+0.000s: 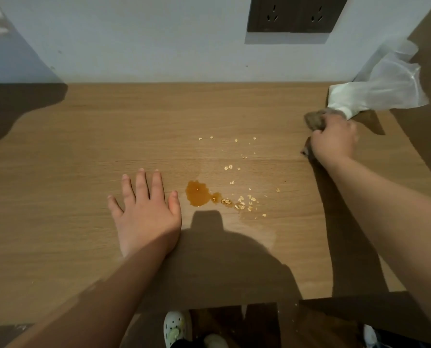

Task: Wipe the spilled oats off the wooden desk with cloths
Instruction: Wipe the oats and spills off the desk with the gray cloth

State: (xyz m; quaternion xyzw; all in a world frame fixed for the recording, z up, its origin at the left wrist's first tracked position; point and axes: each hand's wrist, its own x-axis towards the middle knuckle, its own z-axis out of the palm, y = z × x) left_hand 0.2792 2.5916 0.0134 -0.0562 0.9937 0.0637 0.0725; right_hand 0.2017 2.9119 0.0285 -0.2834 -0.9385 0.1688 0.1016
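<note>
head view: wooden desk [58, 172] w/ the oats [242, 202] scattered right of centre, a loose trail running from mid-desk toward the front edge. the thickest clump sits just beside an amber puddle [198, 193], and some flakes touch its wet rim. left hand [144, 209] lies flat on the wood, fingers straight and spread, holding nothing, just left of the puddle. right hand [333, 141] is out near the back right corner, fingers curled round a bunched grey-brown cloth [316, 120], gripping it. a white, partly see-through bag or wrap [375, 94] sits in that corner touching the cloth, can't tell which it is. handling, as a guess: dry flakes are v. light and will skid or flick off the edge if swept fast, so use slow strokes inward. the wet ones prob stick and smear. the cloth is soft and limp w/ no stiffness — best held balled in the palm w/ a flat fold underneath, pressed down. puddle will likely need blotting, not dragging thru the oats.
</note>
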